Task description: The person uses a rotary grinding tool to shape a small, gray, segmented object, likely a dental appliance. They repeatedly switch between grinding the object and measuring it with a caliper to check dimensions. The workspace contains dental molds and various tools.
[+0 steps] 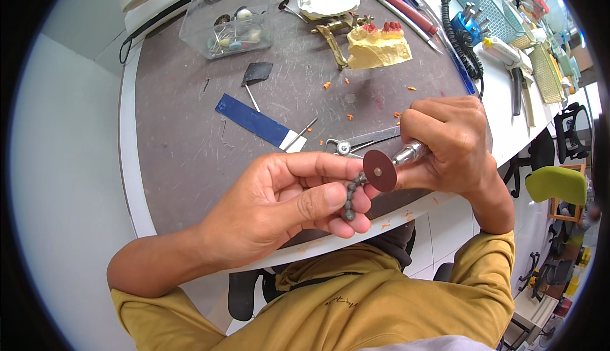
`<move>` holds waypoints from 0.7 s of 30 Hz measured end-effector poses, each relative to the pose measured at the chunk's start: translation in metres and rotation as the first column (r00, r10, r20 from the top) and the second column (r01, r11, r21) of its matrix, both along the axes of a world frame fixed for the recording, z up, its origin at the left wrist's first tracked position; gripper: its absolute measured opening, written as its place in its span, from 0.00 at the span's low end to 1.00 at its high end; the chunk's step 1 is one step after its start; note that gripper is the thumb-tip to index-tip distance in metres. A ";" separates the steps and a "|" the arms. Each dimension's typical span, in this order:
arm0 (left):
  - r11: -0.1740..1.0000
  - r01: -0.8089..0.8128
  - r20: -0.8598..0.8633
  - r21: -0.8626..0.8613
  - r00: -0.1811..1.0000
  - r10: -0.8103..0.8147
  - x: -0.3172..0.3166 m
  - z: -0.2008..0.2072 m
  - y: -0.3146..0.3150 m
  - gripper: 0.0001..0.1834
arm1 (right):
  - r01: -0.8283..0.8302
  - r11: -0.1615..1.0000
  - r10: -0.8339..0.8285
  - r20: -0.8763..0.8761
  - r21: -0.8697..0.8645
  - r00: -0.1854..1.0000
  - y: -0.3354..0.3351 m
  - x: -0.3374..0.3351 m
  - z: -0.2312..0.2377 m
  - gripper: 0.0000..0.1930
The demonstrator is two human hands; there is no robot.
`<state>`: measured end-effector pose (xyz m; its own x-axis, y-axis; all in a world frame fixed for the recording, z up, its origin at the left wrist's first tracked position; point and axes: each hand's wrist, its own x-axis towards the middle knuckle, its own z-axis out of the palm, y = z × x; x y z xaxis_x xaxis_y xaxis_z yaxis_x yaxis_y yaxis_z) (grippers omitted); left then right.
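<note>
While left hand (279,205) pinches knobbly grey casting (351,197), thin maroon disc (380,170) touching

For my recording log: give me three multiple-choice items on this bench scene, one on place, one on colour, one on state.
1. Where does the yellow plaster tooth model with red teeth sit?
A. on the grey mat, beyond the hands
B. in the clear box
C. in the left hand

2. What colour is the round cutting disc on the silver handpiece?
A. blue
B. dark reddish brown
C. white

3. How is the grey beaded metal casting held?
A. lying loose
B. clamped in pliers
C. pinched in the left hand

Answers: 1 A, it stands on the mat by the brass frame; 2 B, its face shows so; 3 C, thumb and fingers grip it while the right hand holds the handpiece.
</note>
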<state>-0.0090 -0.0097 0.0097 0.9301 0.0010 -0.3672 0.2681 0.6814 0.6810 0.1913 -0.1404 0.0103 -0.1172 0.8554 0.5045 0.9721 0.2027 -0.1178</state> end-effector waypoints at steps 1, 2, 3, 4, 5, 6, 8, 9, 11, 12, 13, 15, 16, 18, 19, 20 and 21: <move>1.000 0.001 -0.005 0.000 1.000 -0.001 0.000 0.000 0.000 0.19 | 0.001 1.000 -0.001 0.005 -0.008 1.000 0.000 0.000 0.000 0.32; 1.000 0.003 -0.001 0.000 1.000 -0.003 0.000 0.000 0.000 0.19 | 0.002 1.000 -0.002 0.009 -0.015 1.000 0.000 0.000 0.000 0.32; 1.000 0.005 0.002 -0.001 1.000 -0.005 0.000 -0.001 0.000 0.19 | -0.002 1.000 0.002 0.009 -0.011 1.000 0.000 0.000 0.001 0.32; 1.000 0.006 0.006 0.000 1.000 -0.006 0.000 -0.001 0.000 0.19 | -0.007 1.000 0.007 0.009 -0.005 1.000 0.001 -0.001 0.001 0.32; 1.000 0.003 0.006 0.002 1.000 -0.003 0.000 -0.001 0.000 0.19 | -0.011 1.000 0.011 0.008 0.000 1.000 0.001 -0.002 0.001 0.32; 1.000 0.000 0.005 0.003 1.000 0.000 -0.001 -0.001 0.000 0.19 | -0.005 1.000 0.005 0.009 -0.002 1.000 0.001 -0.001 0.001 0.33; 1.000 -0.002 0.000 0.005 1.000 0.002 -0.001 -0.001 0.000 0.19 | 0.007 1.000 -0.007 0.010 -0.005 1.000 0.000 0.000 0.001 0.33; 1.000 -0.001 -0.003 0.005 1.000 0.001 -0.001 0.000 0.000 0.18 | -0.002 1.000 0.002 0.007 -0.001 1.000 0.000 0.000 0.000 0.32; 1.000 0.004 -0.005 0.001 1.000 -0.004 0.000 -0.001 0.000 0.18 | -0.014 1.000 0.014 0.001 0.008 1.000 0.001 0.000 -0.001 0.32; 1.000 0.005 -0.002 -0.003 1.000 -0.005 0.000 -0.001 0.000 0.18 | -0.010 1.000 0.010 0.003 0.004 1.000 0.000 0.000 -0.001 0.32; 1.000 0.003 0.001 -0.004 1.000 -0.003 0.000 -0.001 0.000 0.18 | -0.010 1.000 0.010 0.004 0.002 1.000 0.001 0.000 -0.001 0.32; 1.000 -0.001 0.006 -0.002 1.000 0.001 -0.001 -0.001 0.000 0.18 | -0.015 1.000 0.015 0.002 0.006 1.000 0.001 -0.001 0.000 0.32; 1.000 0.000 0.007 -0.003 1.000 0.000 -0.001 -0.001 0.000 0.18 | -0.018 1.000 0.018 -0.003 0.009 1.000 0.001 -0.001 0.000 0.33; 1.000 -0.004 0.007 -0.002 1.000 0.004 0.000 -0.001 0.000 0.18 | -0.014 1.000 0.014 -0.012 0.013 1.000 0.001 0.000 0.000 0.33; 1.000 -0.007 0.008 -0.001 1.000 0.007 0.000 0.000 0.000 0.18 | -0.008 1.000 0.008 -0.015 0.012 1.000 0.001 0.001 0.000 0.33; 1.000 -0.007 0.011 -0.001 1.000 0.007 0.000 0.000 0.000 0.18 | -0.002 1.000 0.003 -0.017 0.012 1.000 0.001 0.001 0.001 0.33; 1.000 -0.008 0.013 -0.001 1.000 0.008 0.000 0.000 0.000 0.18 | -0.004 1.000 0.004 -0.011 0.010 1.000 0.001 0.001 0.000 0.33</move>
<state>-0.0092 -0.0098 0.0095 0.9348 0.0081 -0.3550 0.2538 0.6840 0.6839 0.1923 -0.1395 0.0107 -0.1154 0.8498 0.5142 0.9700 0.2080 -0.1262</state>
